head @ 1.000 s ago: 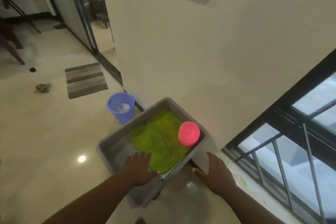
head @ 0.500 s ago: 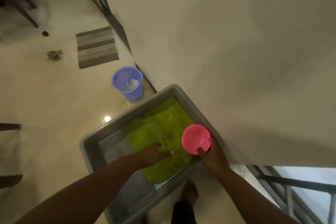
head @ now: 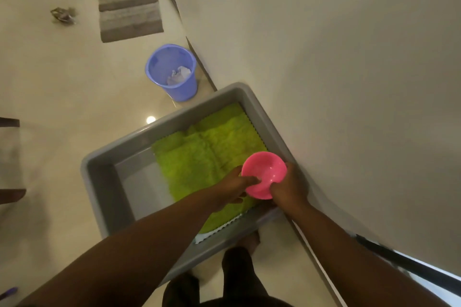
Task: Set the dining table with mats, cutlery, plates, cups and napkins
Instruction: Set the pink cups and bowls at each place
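Both hands (head: 287, 189) hold a pink bowl (head: 265, 174) beside the wall (head: 349, 82).

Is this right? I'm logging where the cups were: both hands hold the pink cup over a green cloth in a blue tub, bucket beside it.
Not quite: the tub is grey, not blue; the blue thing is the bucket beside it. The head view shows this. The rest stands: the left hand and right hand hold the pink cup over the green cloth in the tub.

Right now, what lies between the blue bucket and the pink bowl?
In the head view: the grey tub's far rim, then the green cloth inside it, reaching the pink bowl. The blue bucket stands outside.
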